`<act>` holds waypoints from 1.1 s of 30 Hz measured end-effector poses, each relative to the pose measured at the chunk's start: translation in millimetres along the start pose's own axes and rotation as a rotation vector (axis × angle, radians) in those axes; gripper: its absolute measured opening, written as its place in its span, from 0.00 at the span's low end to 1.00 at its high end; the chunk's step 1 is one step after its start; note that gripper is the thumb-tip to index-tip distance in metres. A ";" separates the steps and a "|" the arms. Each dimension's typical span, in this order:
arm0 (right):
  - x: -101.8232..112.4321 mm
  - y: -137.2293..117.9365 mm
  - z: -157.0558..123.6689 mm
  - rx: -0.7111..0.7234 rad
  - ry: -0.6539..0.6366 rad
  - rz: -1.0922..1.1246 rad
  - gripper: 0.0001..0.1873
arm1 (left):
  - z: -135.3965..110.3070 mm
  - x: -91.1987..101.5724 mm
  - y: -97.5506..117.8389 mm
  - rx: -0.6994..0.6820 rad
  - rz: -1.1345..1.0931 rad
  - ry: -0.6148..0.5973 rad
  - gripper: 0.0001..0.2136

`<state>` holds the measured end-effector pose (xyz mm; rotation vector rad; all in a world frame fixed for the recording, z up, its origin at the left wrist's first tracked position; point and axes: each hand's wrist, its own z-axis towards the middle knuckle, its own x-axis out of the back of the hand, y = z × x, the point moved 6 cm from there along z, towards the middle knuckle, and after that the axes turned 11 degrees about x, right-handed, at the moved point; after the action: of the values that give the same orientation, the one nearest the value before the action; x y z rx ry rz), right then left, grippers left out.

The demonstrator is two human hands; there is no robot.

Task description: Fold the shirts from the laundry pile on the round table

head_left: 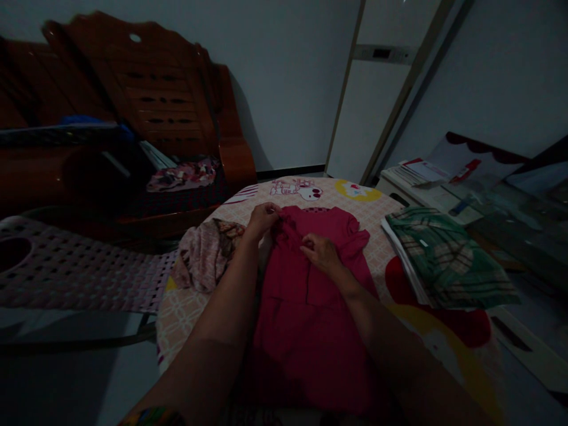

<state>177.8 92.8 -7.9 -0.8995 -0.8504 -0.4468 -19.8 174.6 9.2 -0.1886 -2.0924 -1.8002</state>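
Observation:
A dark pink garment (310, 343), which looks like a dress or long top, lies spread on a round table with a patterned cloth (190, 325). At its upper left edge my left hand (263, 219) pinches the fabric near the shoulder or sleeve. My right hand (322, 252) is over the upper middle of the garment, its fingers closed on a gathered piece of the same cloth. A ruffled sleeve (357, 236) lies at the garment's right side. The lower part sits in dim light.
A crumpled brownish-pink cloth (202, 254) lies left on the table, and folded green plaid cloth (444, 251) is at the right. Beyond stand a woven chair (110, 278), a wooden bench (155, 89), a white cabinet unit (373, 100) and a side table with papers (421, 171).

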 end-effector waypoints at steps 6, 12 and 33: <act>-0.2 -0.3 0.3 -0.023 -0.032 0.050 0.08 | -3.2 -4.9 6.9 -0.020 0.004 -0.022 0.05; 1.9 -0.7 1.0 -0.029 -0.025 0.354 0.06 | 2.6 9.7 1.5 0.033 0.082 0.268 0.06; 8.3 -11.4 -3.5 -0.047 -0.151 -0.171 0.12 | -2.9 17.0 3.6 0.024 0.174 0.348 0.04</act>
<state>176.9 83.5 3.2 -0.9153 -1.0640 -0.5541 -33.7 170.0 19.1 -0.0439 -1.7948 -1.5765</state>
